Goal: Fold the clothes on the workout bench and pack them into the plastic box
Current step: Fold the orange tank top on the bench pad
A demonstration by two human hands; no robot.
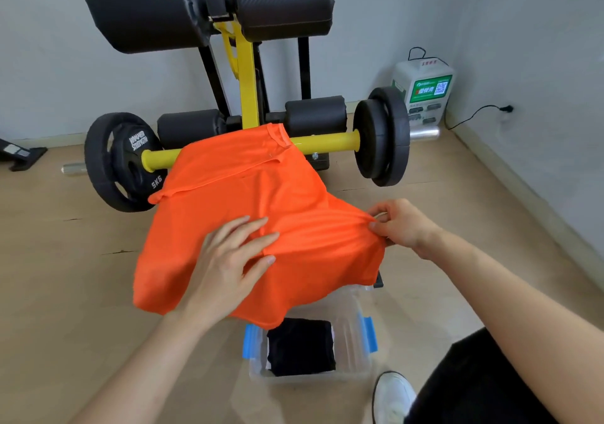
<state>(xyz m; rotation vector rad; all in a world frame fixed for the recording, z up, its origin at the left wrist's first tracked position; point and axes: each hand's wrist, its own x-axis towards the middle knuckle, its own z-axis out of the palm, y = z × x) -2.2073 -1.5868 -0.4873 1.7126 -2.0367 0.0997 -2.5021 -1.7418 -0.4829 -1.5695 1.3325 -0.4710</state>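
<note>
A black weight plate on the left end of the workout bench reads "5KG" in white. More white lettering curves across it, too blurred to read surely. Against the wall right of the bench stands a white box-shaped device with a green label, a QR code and small characters that cannot be made out.

An orange T-shirt of thin, smooth knit lies spread over the near end of the bench, hiding its pad. Its ribbed collar points to the far end and its hem hangs off the near end. The left hand lies flat on the middle of the shirt, fingers straight and fanned apart, pressing the cloth down. The right hand is at the shirt's right edge, off the bench's right side. Its thumb and fingertips pinch a bunched fold, and creases run from it towards the left hand.

The bench has a yellow steel frame, a yellow bar and fat black foam rollers at the far end.

On the floor at the near end of the bench sits a clear plastic box with blue latches, partly under the hanging hem. Inside it lies a folded black garment. A white shoe stands just right of the box.
</note>
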